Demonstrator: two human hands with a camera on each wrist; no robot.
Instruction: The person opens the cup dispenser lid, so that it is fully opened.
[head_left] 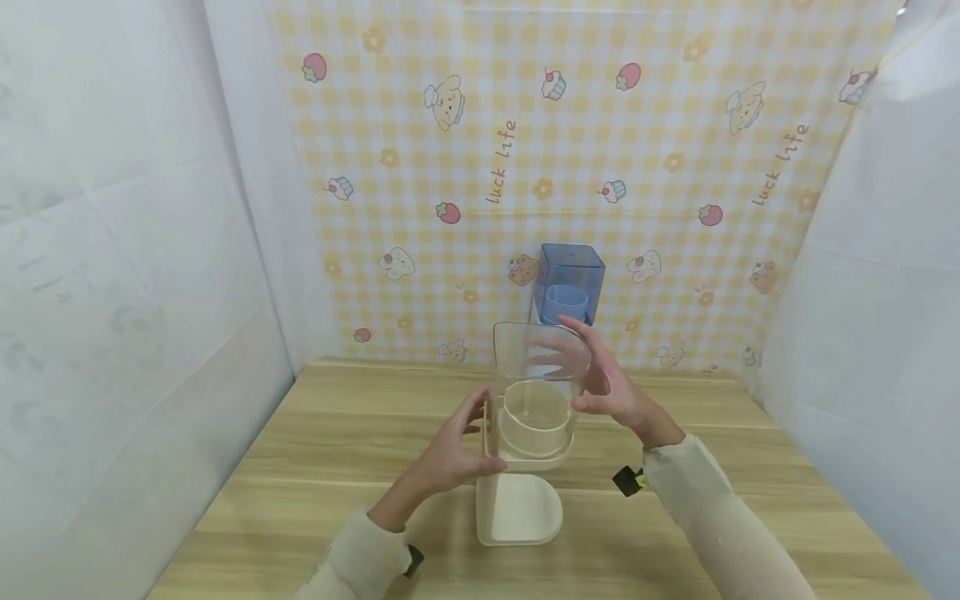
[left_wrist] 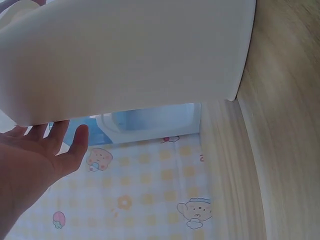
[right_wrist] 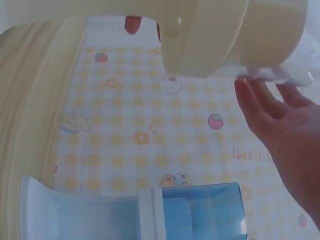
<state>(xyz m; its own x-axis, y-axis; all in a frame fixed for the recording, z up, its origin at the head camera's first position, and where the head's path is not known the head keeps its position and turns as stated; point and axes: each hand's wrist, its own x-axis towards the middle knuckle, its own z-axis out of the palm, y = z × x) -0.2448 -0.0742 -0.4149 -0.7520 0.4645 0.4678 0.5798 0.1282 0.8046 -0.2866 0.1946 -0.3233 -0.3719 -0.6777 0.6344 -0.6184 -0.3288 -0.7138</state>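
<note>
Two hands are around a cream stand (head_left: 528,464), one per side, so it sits right between them near the middle of the wood-look counter (head_left: 360,475). Left hand (head_left: 450,454) is at its left side, thumb toward the front and the other fingers loosely bent along the edge farther back; the left wrist view has those fingers spread and up against the stand's edge. Right hand (head_left: 618,392) is on the other side, higher up by the clear cover (head_left: 517,354). Its fingers are spread, and you can see some of them through the plastic, with the thumb down on the near right side. How firmly either one is holding, I can't tell. A round cream cup (head_left: 534,442) is under the cover, above the flat rounded base.

Behind that, by the checked cloth (head_left: 420,279), there's a similar blue-topped container (head_left: 572,265), just past the right hand's fingers in the head view. As for writing, the cloth says "luck life" twice in orange, among strawberries, cupcakes and cartoon animals.
</note>
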